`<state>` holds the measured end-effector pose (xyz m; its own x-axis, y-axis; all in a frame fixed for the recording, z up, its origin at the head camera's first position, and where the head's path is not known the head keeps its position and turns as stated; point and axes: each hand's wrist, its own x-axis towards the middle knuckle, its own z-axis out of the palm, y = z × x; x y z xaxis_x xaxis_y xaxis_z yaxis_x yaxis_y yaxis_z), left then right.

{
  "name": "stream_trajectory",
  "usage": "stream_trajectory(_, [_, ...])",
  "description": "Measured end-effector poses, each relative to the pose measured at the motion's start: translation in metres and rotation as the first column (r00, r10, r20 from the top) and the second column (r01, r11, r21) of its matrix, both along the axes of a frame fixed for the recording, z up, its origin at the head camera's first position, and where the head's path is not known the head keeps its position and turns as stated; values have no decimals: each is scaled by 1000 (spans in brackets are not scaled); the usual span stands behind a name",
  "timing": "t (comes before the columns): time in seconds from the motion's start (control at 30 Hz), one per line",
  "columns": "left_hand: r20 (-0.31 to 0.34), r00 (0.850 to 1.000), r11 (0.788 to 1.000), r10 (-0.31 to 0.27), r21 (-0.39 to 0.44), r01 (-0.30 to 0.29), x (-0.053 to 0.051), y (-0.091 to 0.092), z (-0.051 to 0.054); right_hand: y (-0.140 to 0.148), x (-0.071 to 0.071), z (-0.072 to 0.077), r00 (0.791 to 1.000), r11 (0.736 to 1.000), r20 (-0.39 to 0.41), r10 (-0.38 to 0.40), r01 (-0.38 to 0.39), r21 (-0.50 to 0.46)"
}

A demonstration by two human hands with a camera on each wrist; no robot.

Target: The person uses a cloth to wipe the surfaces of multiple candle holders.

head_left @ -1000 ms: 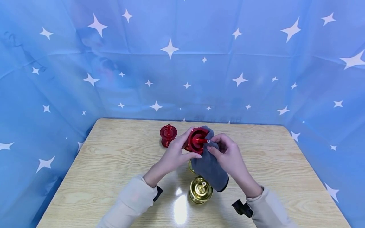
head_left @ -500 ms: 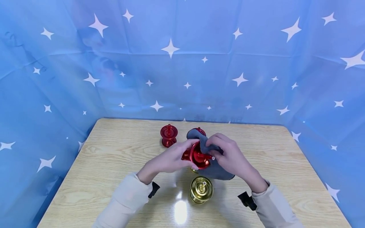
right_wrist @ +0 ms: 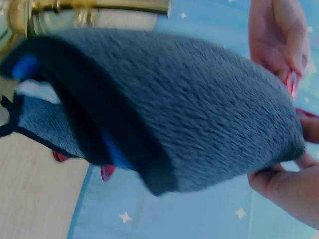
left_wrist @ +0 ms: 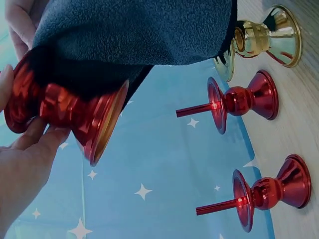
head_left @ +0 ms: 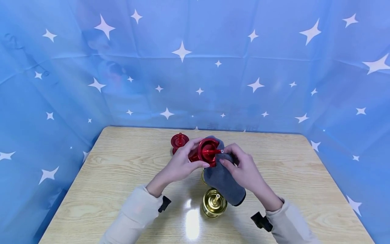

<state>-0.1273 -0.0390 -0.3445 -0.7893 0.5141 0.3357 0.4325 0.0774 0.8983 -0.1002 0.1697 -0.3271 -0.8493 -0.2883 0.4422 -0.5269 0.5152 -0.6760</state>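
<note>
My left hand (head_left: 181,166) grips a shiny red candle holder (head_left: 209,151) above the table, tilted so its cup and central stem face right. In the left wrist view its base (left_wrist: 102,124) flares to a wide rim. My right hand (head_left: 242,167) pinches a dark grey fleecy cloth (head_left: 225,183) beside the stem. The cloth lies behind the cup and hangs down to the right; in the right wrist view it has a black edging (right_wrist: 117,117). Part of the right fingers is hidden by the cloth.
Two red candle holders stand at the back, seen as the upper red holder (left_wrist: 241,102) and lower red holder (left_wrist: 269,193) in the left wrist view. A gold candle holder (head_left: 214,202) stands near the front; another gold holder (head_left: 203,177) is mostly hidden by the cloth.
Since half a second ago, the held candle holder has moved away from me and slightly left. The cloth has shifted from over its rim to behind it, and hangs lower again.
</note>
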Motion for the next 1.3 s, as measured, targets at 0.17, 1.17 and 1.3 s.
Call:
stream_trajectory(0.17, [-37,999,999,-16,51,18,-2,0,0,-2,5,-2,998,997,64,-18,23,-71])
stream_trajectory(1.17, [-173,962,960,-210,-223,169,-5,-7,2,-1,6,3,999,999,-3,-36,36,8])
stream_trajectory(1.3, [-95,940,910,-327,-298,287,-6,-12,6,2,2,2,988,990,-129,87,-72,120])
